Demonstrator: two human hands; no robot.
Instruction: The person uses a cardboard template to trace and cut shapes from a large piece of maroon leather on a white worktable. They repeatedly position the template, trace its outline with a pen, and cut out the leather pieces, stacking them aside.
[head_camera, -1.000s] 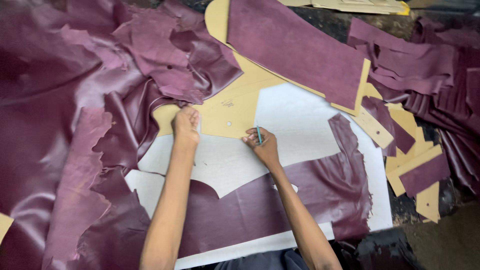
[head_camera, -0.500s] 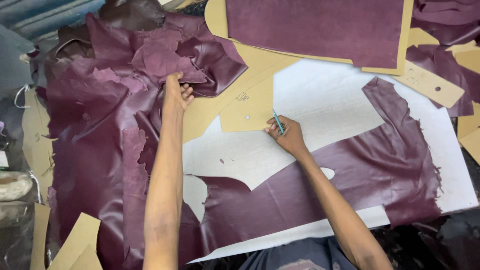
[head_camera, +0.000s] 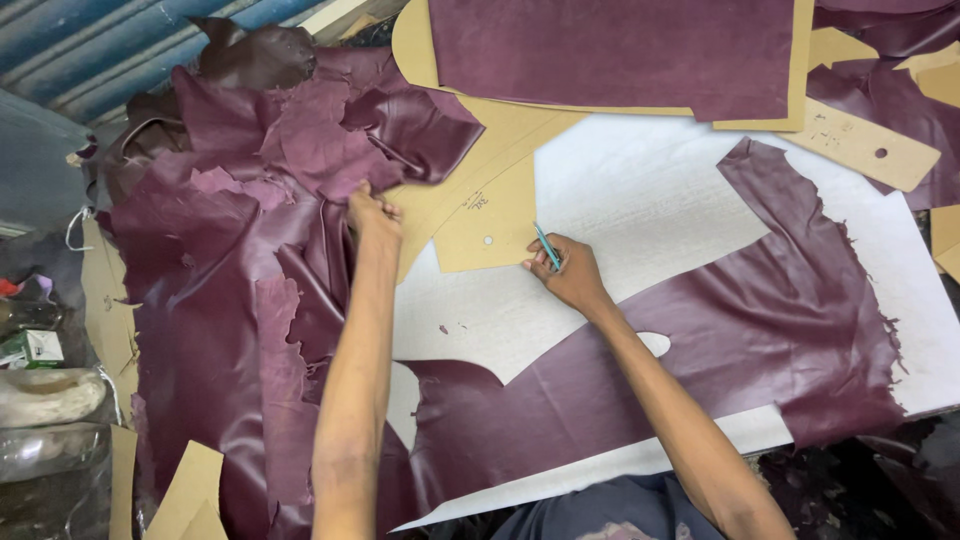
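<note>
Left hand (head_camera: 372, 212) is clenched on the edge of the heaped maroon leather scraps (head_camera: 300, 140) at the far left of the white cutting board (head_camera: 640, 190); the fingers are buried in the folds, and the heap lies directly beyond and to the left of the fist. Right hand (head_camera: 568, 275) is closed around a thin teal pen-like tool (head_camera: 546, 245), its upper end pointing up and away from the person; the lower tip is hidden by the fingers. This hand rests just right of a tan card pattern piece (head_camera: 490, 225), touching or nearly touching its right edge; cannot tell which. The pattern lies flat on the board, between the two hands, with a small punched hole near its near edge. A large cut maroon hide (head_camera: 700, 350) lies flat across the near half of the board, under the right forearm, its cut edge just near of the right hand. A further maroon sheet (head_camera: 610, 50) lies on card at the far edge. More tan card templates (head_camera: 860, 145) sit far right.
</note>
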